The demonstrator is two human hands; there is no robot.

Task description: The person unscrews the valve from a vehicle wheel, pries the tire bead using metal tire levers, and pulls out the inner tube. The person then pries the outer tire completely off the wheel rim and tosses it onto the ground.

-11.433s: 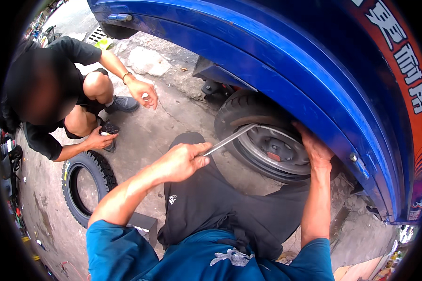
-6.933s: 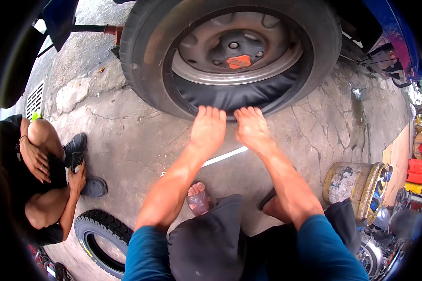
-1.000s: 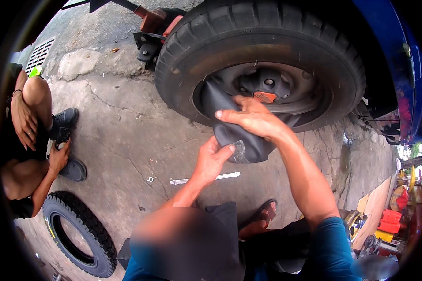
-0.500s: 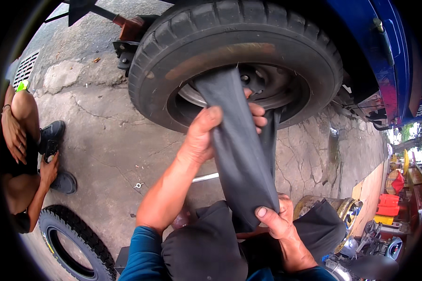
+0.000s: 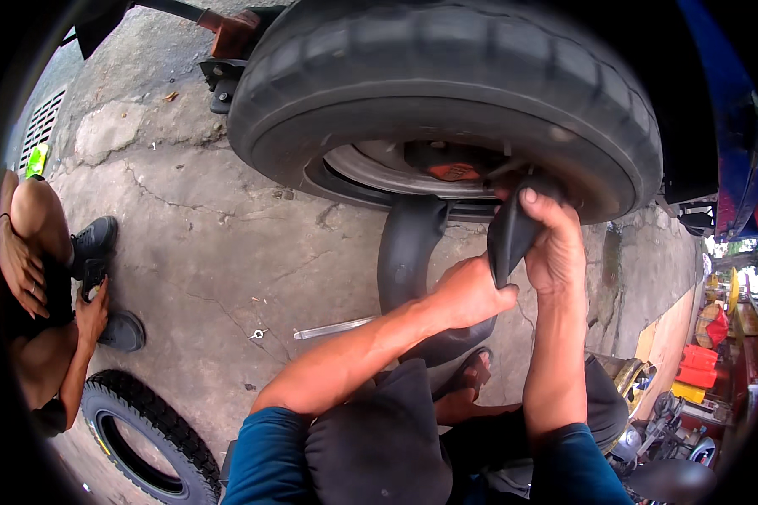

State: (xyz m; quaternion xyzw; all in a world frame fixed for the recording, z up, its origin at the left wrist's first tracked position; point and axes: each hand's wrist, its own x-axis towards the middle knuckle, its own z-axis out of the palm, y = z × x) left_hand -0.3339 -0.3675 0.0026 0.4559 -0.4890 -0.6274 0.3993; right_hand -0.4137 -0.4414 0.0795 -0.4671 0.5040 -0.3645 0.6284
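A black rubber inner tube [image 5: 403, 261] hangs in a loop from inside a large upright tire [image 5: 312, 135], below its metal wheel rim [image 5: 364, 171]. My left hand [image 5: 473, 293] is closed round a narrow, folded part of the tube. Just above it, my right hand [image 5: 556, 248] grips the same part against the tire's inner edge, thumb on top. The fingertips of my right hand are partly hidden behind the rubber. Lower down, the loop passes behind my left forearm.
A metal bar [image 5: 333, 327] and a small ring-headed metal piece [image 5: 258, 334] lie on the cracked concrete. A loose tire [image 5: 147, 438] is at lower left, near a seated person [image 5: 38, 286] holding a dark object. A blue vehicle panel [image 5: 737, 168] stands at right, a drum [image 5: 627, 374] below.
Both hands have shifted right along the tube; my right hand has risen to the tire's lower right inner edge. The stretched flat section is now a hanging loop, and the tire looms larger.
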